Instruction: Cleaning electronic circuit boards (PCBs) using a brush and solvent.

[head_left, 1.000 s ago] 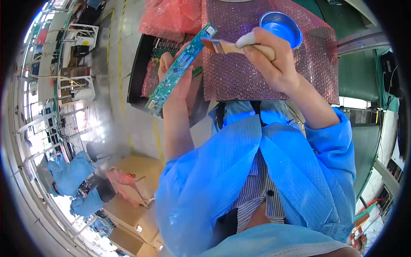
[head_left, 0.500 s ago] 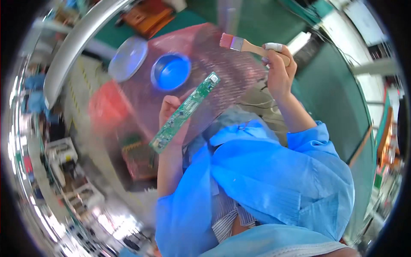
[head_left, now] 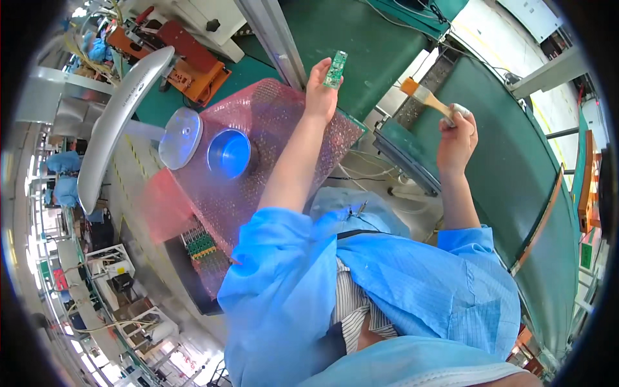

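Observation:
My left hand (head_left: 321,98) is stretched out past the far edge of the pink bubble wrap. Its fingers are closed on a small green circuit board (head_left: 334,69), seen at a steep slant. On the right, my right hand (head_left: 458,143) grips the wooden handle of a flat brush (head_left: 430,100), whose orange-tinted bristles point up and left. The two hands are well apart, and the brush does not touch the board. A round metal cup (head_left: 230,155), lit blue inside, stands on the bubble wrap (head_left: 274,106). Beside it lies a round pale lid (head_left: 180,138).
A silver lamp head (head_left: 122,129) hangs at the left. Green conveyor belts (head_left: 503,168) run along the right and far side, near a metal post (head_left: 274,35). An orange fixture (head_left: 193,80) sits far left. A bin of green boards (head_left: 198,245) stands lower left.
My left hand has moved far and right with the circuit board, from beside the cup. My right hand has shifted right and nearer, still gripping the brush. The view has turned slightly.

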Demonstrator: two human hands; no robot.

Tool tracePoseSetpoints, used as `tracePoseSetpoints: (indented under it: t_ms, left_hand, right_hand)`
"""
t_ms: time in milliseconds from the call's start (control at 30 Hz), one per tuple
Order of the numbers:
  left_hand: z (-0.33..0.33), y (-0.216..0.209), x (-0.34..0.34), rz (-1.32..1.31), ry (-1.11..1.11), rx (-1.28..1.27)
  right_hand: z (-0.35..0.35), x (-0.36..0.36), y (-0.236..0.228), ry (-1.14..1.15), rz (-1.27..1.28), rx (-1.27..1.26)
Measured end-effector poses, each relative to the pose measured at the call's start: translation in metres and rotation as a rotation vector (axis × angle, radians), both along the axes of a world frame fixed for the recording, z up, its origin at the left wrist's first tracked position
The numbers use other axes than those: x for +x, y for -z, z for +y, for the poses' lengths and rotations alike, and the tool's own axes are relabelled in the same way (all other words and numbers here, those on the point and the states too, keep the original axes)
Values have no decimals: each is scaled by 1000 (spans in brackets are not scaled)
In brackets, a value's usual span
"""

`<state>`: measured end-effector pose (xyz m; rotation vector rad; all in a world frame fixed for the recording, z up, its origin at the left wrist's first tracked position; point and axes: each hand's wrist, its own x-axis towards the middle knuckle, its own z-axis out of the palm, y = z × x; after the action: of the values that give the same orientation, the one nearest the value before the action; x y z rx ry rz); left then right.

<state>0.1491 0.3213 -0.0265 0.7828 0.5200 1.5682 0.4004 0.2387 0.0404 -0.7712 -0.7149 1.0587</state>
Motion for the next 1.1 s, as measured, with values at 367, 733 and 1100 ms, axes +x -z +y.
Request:
tracePoseSetpoints:
  t_ms: [367, 733, 1100]
  left_hand:
    - [36, 21, 23, 521, -315, -675]
    - [33, 22, 5, 1394, -300, -448]
    - [61, -2, 28, 1820, -481, -323]
  right_hand:
    - [1, 16, 9, -13, -2, -92]
    - [5, 12, 12, -17, 27, -114]
    - [-2, 11, 6, -5, 16, -151]
